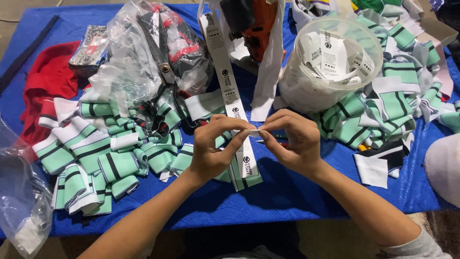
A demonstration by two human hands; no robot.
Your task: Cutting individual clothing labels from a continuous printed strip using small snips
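Observation:
My left hand (215,146) and my right hand (290,141) meet at the middle of the blue table, fingertips pinching a small white label (255,131) between them. A long white strip of printed labels (227,81) runs from the top of the view down under my hands to a green striped fabric piece (244,180). Both hands are closed on the small label.
Piles of green, white and black striped fabric pieces lie at left (100,153) and right (383,110). A clear plastic tub (330,62) holds cut labels. Scissors (160,52) rest on clear plastic bags. Red cloth (48,91) sits far left on the blue table cover (287,192).

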